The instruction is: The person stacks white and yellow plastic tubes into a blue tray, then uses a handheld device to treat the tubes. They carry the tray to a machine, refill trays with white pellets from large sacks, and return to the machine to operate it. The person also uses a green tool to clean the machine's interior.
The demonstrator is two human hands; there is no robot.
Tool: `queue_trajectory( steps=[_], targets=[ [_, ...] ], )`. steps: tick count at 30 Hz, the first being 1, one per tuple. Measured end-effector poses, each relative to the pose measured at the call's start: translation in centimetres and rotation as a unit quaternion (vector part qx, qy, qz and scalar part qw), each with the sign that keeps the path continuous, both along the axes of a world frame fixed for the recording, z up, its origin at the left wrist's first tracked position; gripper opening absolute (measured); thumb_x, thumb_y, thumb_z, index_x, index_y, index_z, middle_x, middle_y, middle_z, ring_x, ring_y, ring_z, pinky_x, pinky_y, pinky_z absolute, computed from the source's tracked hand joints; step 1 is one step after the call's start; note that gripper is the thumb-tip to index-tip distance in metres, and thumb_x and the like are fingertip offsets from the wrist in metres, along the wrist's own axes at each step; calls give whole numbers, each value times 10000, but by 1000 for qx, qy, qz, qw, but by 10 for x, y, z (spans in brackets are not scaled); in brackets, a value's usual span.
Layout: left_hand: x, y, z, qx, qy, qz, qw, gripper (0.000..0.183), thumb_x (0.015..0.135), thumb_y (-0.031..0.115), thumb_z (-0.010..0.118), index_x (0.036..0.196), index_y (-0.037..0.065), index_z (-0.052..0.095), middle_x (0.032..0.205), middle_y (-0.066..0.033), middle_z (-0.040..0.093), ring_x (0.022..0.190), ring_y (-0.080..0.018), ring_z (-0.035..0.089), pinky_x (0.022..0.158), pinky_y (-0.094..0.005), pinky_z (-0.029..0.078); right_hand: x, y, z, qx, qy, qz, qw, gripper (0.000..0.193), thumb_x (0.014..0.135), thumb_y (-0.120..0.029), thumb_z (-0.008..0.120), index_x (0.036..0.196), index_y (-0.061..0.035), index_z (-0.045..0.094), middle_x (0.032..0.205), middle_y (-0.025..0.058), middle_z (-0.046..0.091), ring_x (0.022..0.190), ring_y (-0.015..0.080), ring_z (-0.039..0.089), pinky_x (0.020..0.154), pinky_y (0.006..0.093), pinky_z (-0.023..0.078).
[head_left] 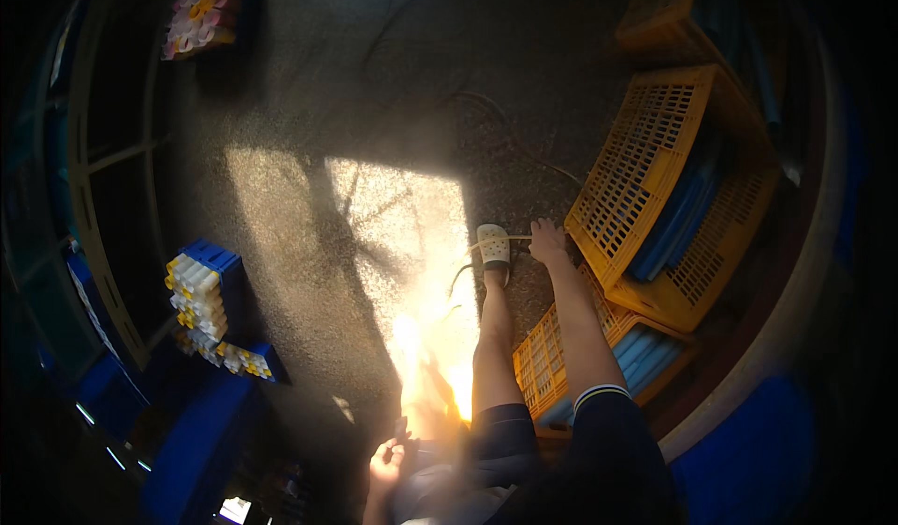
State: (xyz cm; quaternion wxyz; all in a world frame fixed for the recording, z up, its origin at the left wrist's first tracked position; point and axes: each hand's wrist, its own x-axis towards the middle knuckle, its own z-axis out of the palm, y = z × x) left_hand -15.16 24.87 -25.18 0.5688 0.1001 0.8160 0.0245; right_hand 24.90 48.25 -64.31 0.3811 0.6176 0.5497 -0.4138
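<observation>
My right hand reaches out beside the near corner of an orange-yellow slatted crate. Its fingers look closed on one end of a thin pale strap, which stretches left across a light clog with holes on my foot. Low in the view, close to my body, my left hand has its fingers curled together. A small dark piece shows at its fingertips, too dim to name. Long blue pieces lie inside the tipped crate.
Another orange-yellow crate with light blue pieces stands nearer me. A third crate is at the far right. Bundles of white and yellow tubes and pinkish tubes stand left. A thin hose crosses the sunlit floor.
</observation>
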Motion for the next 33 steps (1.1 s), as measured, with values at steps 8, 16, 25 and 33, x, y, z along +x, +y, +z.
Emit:
queue_trajectory(
  steps=[8, 16, 25, 33],
  targets=[
    [65, 100, -20, -31, -9, -40, 999, 361, 947, 98, 604, 1282, -19, 539, 1120, -95, 670, 1013, -126, 594, 932, -262, 456, -37, -44, -58, -176, 117, -30, 977, 393, 912, -368, 577, 1174, -78, 619, 1187, 149, 631, 1114, 322, 593, 995, 488, 415],
    [51, 131, -12, 6, -101, 312, 945, 421, 996, 319, 500, 1270, 0, 531, 1169, -154, 633, 962, -272, 651, 835, -411, 555, -192, -24, 160, -58, 541, 61, 837, 386, 912, -293, 506, 1177, -25, 590, 1053, 177, 662, 883, 298, 653, 711, 404, 521],
    [-36, 238, 36, 181, -402, 684, 581, 405, 994, 447, 455, 922, 56, 529, 620, -19, 458, 570, -178, 484, 635, -358, 461, -240, 90, 430, -21, 698, 119, 706, 404, 1004, -287, 460, 1327, -50, 504, 1160, 184, 601, 1021, 292, 599, 876, 402, 487],
    [-174, 381, -18, 279, -352, 675, 585, 225, 919, 248, 635, 895, 35, 567, 674, -21, 551, 585, -140, 545, 532, -252, 454, -284, 309, 638, -161, 533, 124, 822, 355, 980, -354, 532, 1135, -59, 655, 841, 100, 663, 739, 195, 617, 689, 325, 481]
  ],
)
